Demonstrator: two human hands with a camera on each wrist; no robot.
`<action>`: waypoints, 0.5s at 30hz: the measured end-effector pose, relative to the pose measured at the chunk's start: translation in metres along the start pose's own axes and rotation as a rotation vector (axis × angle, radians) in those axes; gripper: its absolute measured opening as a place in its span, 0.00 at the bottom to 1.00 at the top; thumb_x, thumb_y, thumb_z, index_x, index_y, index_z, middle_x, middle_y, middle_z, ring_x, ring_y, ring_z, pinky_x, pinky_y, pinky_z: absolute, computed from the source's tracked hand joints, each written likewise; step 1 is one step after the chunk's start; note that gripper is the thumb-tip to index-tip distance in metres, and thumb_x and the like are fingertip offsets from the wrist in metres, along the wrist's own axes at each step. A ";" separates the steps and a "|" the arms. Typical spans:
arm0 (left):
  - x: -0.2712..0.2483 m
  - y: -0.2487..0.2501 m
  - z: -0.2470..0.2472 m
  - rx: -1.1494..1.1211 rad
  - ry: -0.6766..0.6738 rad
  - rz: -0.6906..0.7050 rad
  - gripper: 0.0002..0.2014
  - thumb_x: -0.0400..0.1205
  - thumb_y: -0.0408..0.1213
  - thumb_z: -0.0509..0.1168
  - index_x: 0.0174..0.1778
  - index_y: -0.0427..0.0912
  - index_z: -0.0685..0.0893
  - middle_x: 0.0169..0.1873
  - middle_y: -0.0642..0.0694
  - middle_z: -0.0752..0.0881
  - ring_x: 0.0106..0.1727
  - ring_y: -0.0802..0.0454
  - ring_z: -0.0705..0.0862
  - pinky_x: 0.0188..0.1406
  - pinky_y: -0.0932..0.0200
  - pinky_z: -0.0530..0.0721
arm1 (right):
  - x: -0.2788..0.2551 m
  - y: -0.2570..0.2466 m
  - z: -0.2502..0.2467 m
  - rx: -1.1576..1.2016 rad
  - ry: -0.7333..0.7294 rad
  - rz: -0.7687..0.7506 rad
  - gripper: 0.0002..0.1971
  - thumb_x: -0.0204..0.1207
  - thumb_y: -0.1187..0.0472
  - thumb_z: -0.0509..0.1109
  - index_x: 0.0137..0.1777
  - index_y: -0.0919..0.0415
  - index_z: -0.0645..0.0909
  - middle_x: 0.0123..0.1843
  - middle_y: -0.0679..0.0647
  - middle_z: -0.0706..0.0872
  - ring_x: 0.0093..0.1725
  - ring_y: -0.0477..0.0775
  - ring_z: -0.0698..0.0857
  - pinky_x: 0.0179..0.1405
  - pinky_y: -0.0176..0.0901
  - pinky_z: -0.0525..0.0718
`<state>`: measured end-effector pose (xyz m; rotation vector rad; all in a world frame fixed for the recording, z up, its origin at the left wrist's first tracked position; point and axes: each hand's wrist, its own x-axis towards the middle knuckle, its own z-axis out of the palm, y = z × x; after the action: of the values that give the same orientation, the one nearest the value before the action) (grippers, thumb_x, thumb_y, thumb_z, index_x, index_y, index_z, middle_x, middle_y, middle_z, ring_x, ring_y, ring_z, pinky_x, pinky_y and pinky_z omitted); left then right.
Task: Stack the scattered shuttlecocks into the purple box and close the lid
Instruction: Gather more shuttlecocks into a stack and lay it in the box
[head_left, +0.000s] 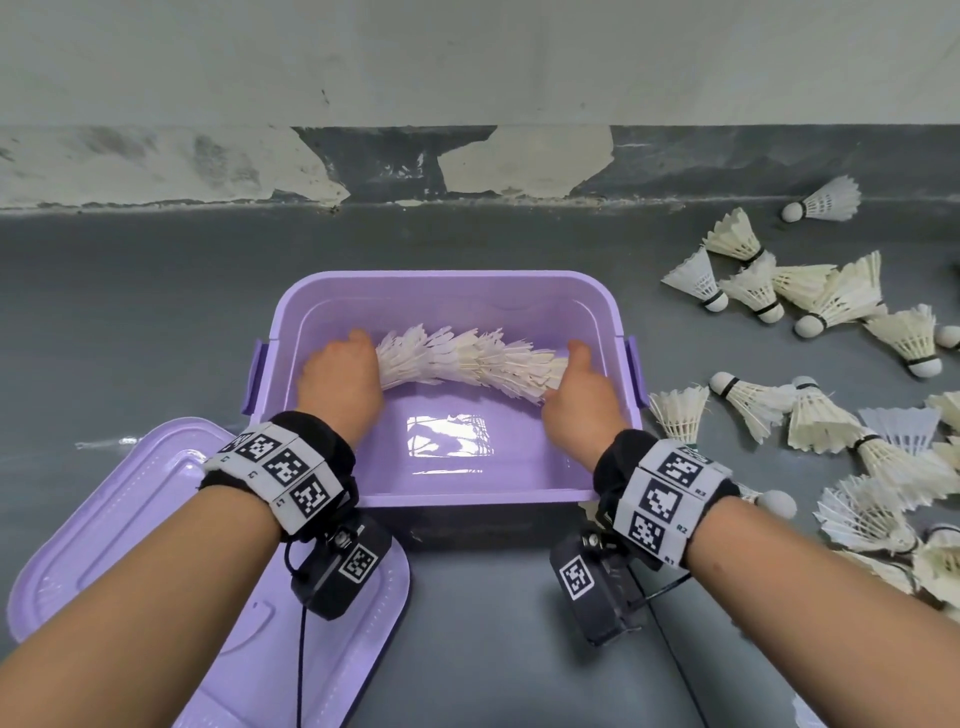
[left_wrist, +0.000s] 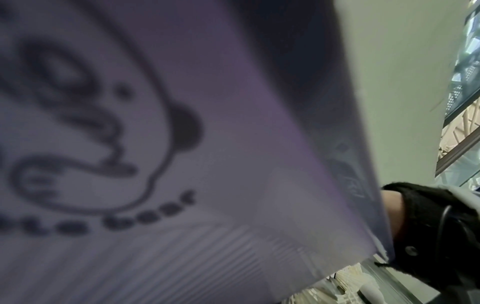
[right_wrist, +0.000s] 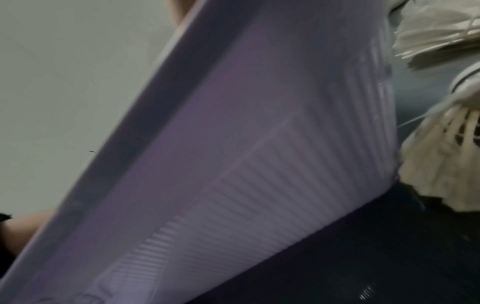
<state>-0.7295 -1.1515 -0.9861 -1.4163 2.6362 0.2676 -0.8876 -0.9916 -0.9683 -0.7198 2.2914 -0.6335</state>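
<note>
A long nested stack of white shuttlecocks (head_left: 467, 361) arches across the inside of the open purple box (head_left: 447, 283). My left hand (head_left: 340, 376) grips the stack's left end and my right hand (head_left: 576, 389) grips its right end, both down inside the box. The purple lid (head_left: 130, 525) lies flat on the floor at the front left. Both wrist views are filled by the box's outer wall (left_wrist: 233, 164) (right_wrist: 246, 164), so my fingers are hidden there. Several loose shuttlecocks (head_left: 831, 415) lie scattered to the right.
The box stands on a dark grey floor (head_left: 130, 312) close to a wall with peeling paint (head_left: 467, 161). Loose shuttlecocks (right_wrist: 441, 164) lie right beside the box's right side. The box has purple clip latches (head_left: 636, 371) on both short sides.
</note>
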 end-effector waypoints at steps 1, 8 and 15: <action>0.001 0.000 0.001 -0.005 -0.005 -0.001 0.10 0.79 0.28 0.62 0.55 0.33 0.73 0.48 0.33 0.84 0.48 0.32 0.84 0.36 0.49 0.72 | 0.001 0.000 0.000 0.005 0.004 -0.002 0.32 0.77 0.74 0.59 0.79 0.61 0.51 0.61 0.64 0.80 0.47 0.58 0.77 0.43 0.44 0.74; 0.003 -0.001 0.006 -0.049 -0.020 0.009 0.14 0.78 0.26 0.63 0.58 0.30 0.72 0.55 0.31 0.80 0.55 0.33 0.80 0.45 0.50 0.72 | 0.006 -0.001 0.004 0.036 -0.193 0.047 0.45 0.78 0.70 0.56 0.80 0.49 0.25 0.86 0.50 0.42 0.69 0.64 0.76 0.60 0.49 0.80; 0.001 0.000 0.005 -0.078 -0.019 -0.014 0.14 0.78 0.33 0.63 0.57 0.33 0.72 0.53 0.32 0.79 0.55 0.33 0.78 0.43 0.48 0.73 | 0.003 -0.002 0.003 -0.310 0.002 -0.128 0.40 0.77 0.75 0.58 0.82 0.68 0.37 0.78 0.66 0.65 0.70 0.64 0.74 0.64 0.44 0.75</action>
<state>-0.7301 -1.1514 -0.9915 -1.4469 2.6272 0.3837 -0.8867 -0.9956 -0.9704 -1.0177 2.3859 -0.3359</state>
